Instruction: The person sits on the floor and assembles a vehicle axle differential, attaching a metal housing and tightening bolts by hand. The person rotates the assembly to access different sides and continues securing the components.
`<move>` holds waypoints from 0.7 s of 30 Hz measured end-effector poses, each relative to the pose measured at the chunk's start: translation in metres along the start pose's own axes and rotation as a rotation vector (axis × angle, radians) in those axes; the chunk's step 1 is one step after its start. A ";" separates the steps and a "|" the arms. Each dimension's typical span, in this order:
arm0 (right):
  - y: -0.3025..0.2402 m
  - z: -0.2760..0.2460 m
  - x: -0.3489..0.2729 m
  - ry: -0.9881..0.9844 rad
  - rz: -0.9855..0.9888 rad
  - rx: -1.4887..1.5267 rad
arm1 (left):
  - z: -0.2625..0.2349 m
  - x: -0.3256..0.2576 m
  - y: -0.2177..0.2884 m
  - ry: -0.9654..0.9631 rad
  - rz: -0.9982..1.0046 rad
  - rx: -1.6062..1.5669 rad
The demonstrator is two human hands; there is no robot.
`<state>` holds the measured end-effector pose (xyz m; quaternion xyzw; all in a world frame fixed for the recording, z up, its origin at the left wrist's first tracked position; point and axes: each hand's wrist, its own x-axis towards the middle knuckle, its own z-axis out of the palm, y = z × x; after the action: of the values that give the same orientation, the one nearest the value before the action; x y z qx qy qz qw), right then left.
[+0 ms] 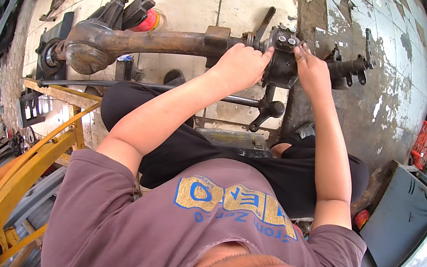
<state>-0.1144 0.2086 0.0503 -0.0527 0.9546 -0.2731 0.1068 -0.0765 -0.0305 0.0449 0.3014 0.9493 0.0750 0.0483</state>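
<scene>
A rusty brown axle housing (pixel 150 41) lies across in front of me, with a dark, oily steering knuckle (pixel 280 69) at its right end. Bright bolt heads show on the plate (pixel 283 37) on top of the knuckle. My left hand (pixel 241 67) is closed against the knuckle's left side, thumb along it and the other fingers curled, partly hidden. From the right, my right hand (pixel 311 71) grips the knuckle's upper right edge with thumb and fingertips. A black stub shaft (pixel 350 69) sticks out beyond it. Under the housing runs a long steering rod (pixel 219 97).
A red and yellow round item (pixel 150 21) stands behind the housing. Left of me is a yellow metal frame (pixel 25 172). A grey metal case (pixel 234 141) lies before my legs. At right are a grey cabinet (pixel 400 216) and a red crate (pixel 423 144).
</scene>
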 end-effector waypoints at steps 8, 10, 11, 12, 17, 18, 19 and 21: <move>0.007 -0.004 0.000 -0.007 -0.034 0.001 | -0.004 0.000 0.000 0.014 0.015 -0.015; -0.029 -0.036 0.001 -0.228 0.155 -0.078 | -0.004 0.001 0.001 -0.011 -0.017 -0.019; -0.022 -0.026 -0.001 -0.108 0.083 -0.039 | -0.005 0.001 0.002 -0.025 -0.030 -0.022; -0.015 -0.022 -0.002 -0.055 0.048 -0.009 | -0.005 0.002 0.002 -0.016 -0.020 -0.024; 0.018 0.002 0.005 0.192 -0.003 0.239 | -0.001 0.000 0.000 0.072 0.027 -0.017; 0.022 0.008 0.006 0.201 -0.020 0.254 | -0.003 0.000 0.001 0.042 0.016 -0.023; 0.027 0.014 0.008 0.209 -0.036 0.268 | -0.005 0.001 0.002 0.011 0.006 -0.029; 0.024 0.014 0.005 0.192 -0.061 0.244 | -0.005 0.002 0.002 -0.015 -0.005 -0.034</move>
<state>-0.1173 0.2211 0.0244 -0.0418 0.9180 -0.3941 0.0126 -0.0771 -0.0283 0.0507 0.2986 0.9483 0.0886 0.0606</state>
